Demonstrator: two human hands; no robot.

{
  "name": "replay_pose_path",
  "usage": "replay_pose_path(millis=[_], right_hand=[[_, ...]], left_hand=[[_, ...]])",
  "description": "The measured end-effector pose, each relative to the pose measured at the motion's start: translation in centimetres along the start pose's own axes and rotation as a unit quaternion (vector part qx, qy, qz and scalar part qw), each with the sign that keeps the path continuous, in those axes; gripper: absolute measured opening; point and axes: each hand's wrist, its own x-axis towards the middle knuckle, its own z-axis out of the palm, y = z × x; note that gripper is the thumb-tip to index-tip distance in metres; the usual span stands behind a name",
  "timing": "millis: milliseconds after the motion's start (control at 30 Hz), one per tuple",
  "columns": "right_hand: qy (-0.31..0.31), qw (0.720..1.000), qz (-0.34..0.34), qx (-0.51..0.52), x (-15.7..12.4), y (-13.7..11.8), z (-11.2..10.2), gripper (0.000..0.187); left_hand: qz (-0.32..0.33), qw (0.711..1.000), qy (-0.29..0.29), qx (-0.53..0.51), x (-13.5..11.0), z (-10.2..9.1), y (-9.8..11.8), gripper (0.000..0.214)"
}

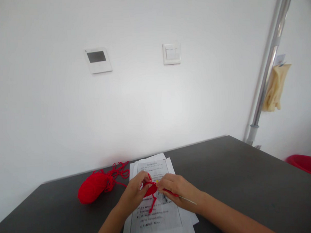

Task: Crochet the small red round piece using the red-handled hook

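Note:
My left hand (138, 186) pinches a small piece of red crochet work (151, 189) between thumb and fingers, above printed sheets of paper (155, 220). A short red yarn tail hangs down from the piece. Closed around a crochet hook (187, 199) is my right hand (174, 184); the hook has a red grip and a thin pale shaft that points back toward the wrist. Its working tip meets the red piece, but the fingers partly hide it. Something small and yellow shows by the right fingertips. To the left lies a ball of red yarn (91, 187), its strand running to my left hand.
Loose loops of yarn (119, 170) lie beside the ball on the dark table (218, 165). The white wall behind carries a screen panel (98, 60) and a light switch (171, 54). At right are a metal pipe (268, 68), hanging yellowish gloves (277, 86) and a red basin (305, 164).

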Motion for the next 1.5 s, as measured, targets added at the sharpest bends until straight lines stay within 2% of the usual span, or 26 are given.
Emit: replay_pose_path(millis=[67, 133, 167, 233, 300, 367, 467, 533, 600, 733, 800, 867, 933, 1033, 1100, 1167, 1233, 1333, 1500], right_hand=[[0.014, 1.000, 0.010, 0.025, 0.0, 0.1, -0.1, 0.019], [0.068, 0.989, 0.076, 0.108, 0.2, 0.4, 0.2, 0.015], [0.098, 0.974, 0.126, 0.161, 0.3, 0.6, 0.4, 0.014], [0.130, 0.927, 0.212, 0.283, 0.6, 1.0, 0.9, 0.020], [0.133, 0.869, 0.262, 0.398, 1.0, 1.2, 1.2, 0.029], [0.129, 0.825, 0.286, 0.470, 1.2, 1.3, 1.4, 0.035], [0.136, 0.802, 0.293, 0.503, 1.2, 1.3, 1.7, 0.036], [0.144, 0.810, 0.276, 0.497, 1.1, 1.1, 1.8, 0.033], [0.154, 0.841, 0.242, 0.459, 0.8, 0.9, 1.9, 0.029], [0.167, 0.938, 0.090, 0.290, 0.2, 0.4, 1.7, 0.016], [0.161, 0.964, 0.011, 0.210, -0.1, 0.3, 1.7, 0.013], [0.142, 0.978, -0.046, 0.148, -0.1, 0.4, 1.6, 0.013], [0.115, 0.984, -0.090, 0.102, -0.1, 0.6, 1.6, 0.014], [0.101, 0.984, -0.110, 0.094, 0.0, 0.6, 1.5, 0.017], [0.118, 0.981, -0.077, 0.130, 0.1, 0.6, 1.5, 0.016], [0.138, 0.973, -0.017, 0.182, 0.0, 0.5, 1.7, 0.013], [0.156, 0.958, 0.045, 0.236, 0.0, 0.5, 2.0, 0.011], [0.178, 0.935, 0.103, 0.288, 0.0, 0.7, 2.4, 0.011], [0.207, 0.928, 0.102, 0.293, 0.3, 1.0, 2.8, 0.012]], left_hand=[[-0.001, 1.000, 0.004, -0.008, 0.1, -0.1, 0.0, 0.006], [-0.010, 1.000, 0.013, -0.021, 0.2, -0.1, 0.0, 0.003], [-0.020, 0.999, 0.016, -0.031, 0.2, -0.1, -0.1, 0.001], [-0.043, 0.997, 0.008, -0.064, 0.2, 0.1, -0.4, 0.006], [-0.066, 0.990, -0.017, -0.123, 0.2, 0.3, -0.9, 0.012], [-0.089, 0.975, -0.043, -0.200, 0.2, 0.6, -1.2, 0.020], [-0.126, 0.946, -0.065, -0.291, 0.2, 0.8, -1.0, 0.030], [-0.147, 0.930, -0.063, -0.331, 0.1, 0.8, -0.7, 0.034], [-0.163, 0.915, -0.058, -0.366, 0.0, 0.7, -0.4, 0.037], [-0.186, 0.880, -0.073, -0.431, -0.2, 0.4, 0.1, 0.040], [-0.190, 0.863, -0.095, -0.459, -0.3, 0.4, 0.5, 0.039], [-0.182, 0.855, -0.125, -0.469, -0.3, 0.4, 0.8, 0.036], [-0.169, 0.858, -0.142, -0.464, -0.3, 0.5, 1.0, 0.036], [-0.164, 0.877, -0.121, -0.435, -0.2, 0.4, 0.7, 0.039], [-0.160, 0.902, -0.100, -0.388, -0.2, 0.1, 0.2, 0.040], [-0.136, 0.934, -0.084, -0.320, -0.1, -0.2, -0.3, 0.037], [-0.112, 0.953, -0.070, -0.271, -0.1, -0.4, -0.5, 0.036], [-0.119, 0.947, -0.067, -0.289, -0.1, 0.0, 0.0, 0.051], [-0.162, 0.909, -0.062, -0.379, -0.1, 1.4, 1.3, 0.067]])
